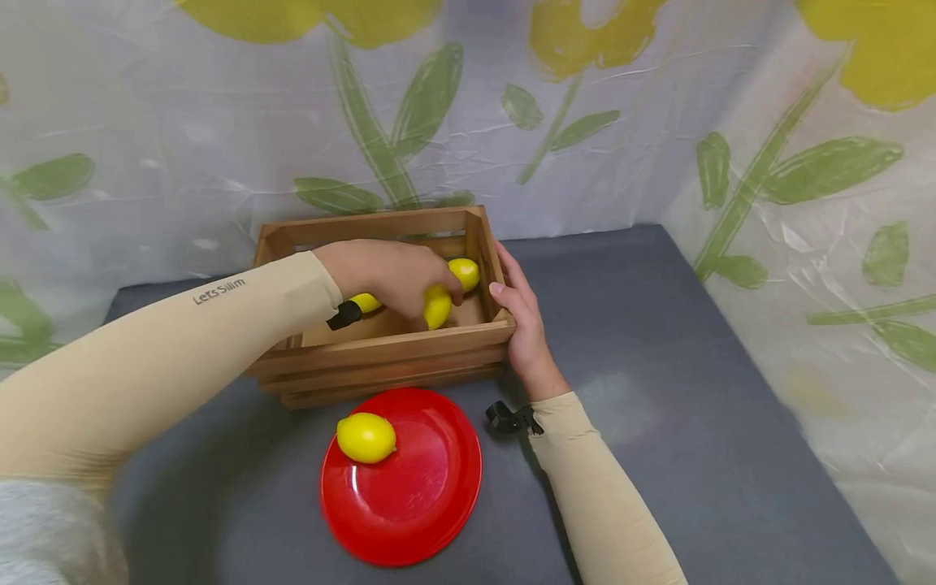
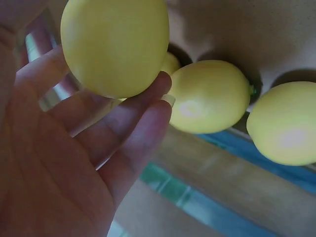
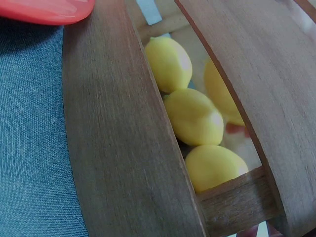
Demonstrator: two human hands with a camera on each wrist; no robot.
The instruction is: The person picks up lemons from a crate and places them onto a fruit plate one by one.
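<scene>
Beige fabric sleeves (image 1: 175,353) lie nearest; the left hand (image 1: 398,275) pinches a yellow oval lemon (image 1: 436,310) inside the slatted brown wooden crate (image 1: 387,351), long axis roughly toward the round red plate (image 1: 417,536) just in front (the right hand (image 1: 528,329) grips the crate's right end).

Crate (image 1: 395,351) enterable from above; left hand (image 1: 398,278) fills middle, slatted front wall (image 1: 439,345) blocks near side.

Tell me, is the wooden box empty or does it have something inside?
Not empty: the wooden box has lemons inside, seen through the gap between its boards.
</scene>
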